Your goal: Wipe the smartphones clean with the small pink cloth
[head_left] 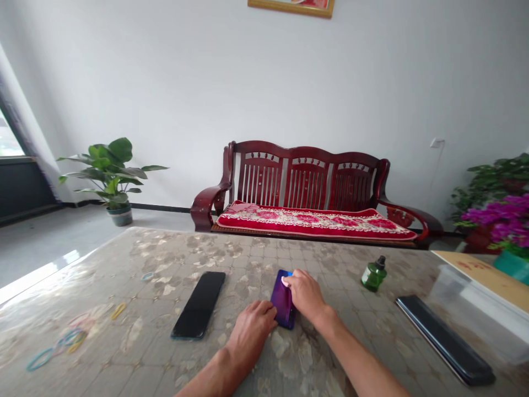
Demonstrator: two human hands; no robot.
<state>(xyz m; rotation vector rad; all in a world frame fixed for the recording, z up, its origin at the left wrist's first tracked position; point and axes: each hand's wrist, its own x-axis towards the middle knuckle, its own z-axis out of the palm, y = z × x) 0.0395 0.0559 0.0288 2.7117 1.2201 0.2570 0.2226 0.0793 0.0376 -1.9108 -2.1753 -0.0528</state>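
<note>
Plainly, both hands are on one purple phone (282,300), which lies near the middle of the counter (256,253), long axis pointing away from the person. The right hand (306,292) lies over its right edge and far end; its grip is closed on the phone, with one fingertip pressed on the top face. The left hand (252,328) sits at the near left corner with fingers curled and touching the case; whether its grip truly clamps it, I cannot tell. A small blue bit shows at the phone's far end.

One black phone (198,303) lies face up just to the left, apart from the hands. One dark slab (444,339), long and flat, lies well off to the right. One green bottle (374,274) with a black cap stands upright between the slab and the hands.

Rubber bands (72,337) are scattered at the left: a tangled cluster I cannot count, plus three loose ones, blue, yellow and pale blue. One clear box (452,281) sits at the right edge beside a board (487,278).

Behind stands one bench (308,176) with one red cushion (314,220), and one leafy plant (109,168) by the window.
</note>
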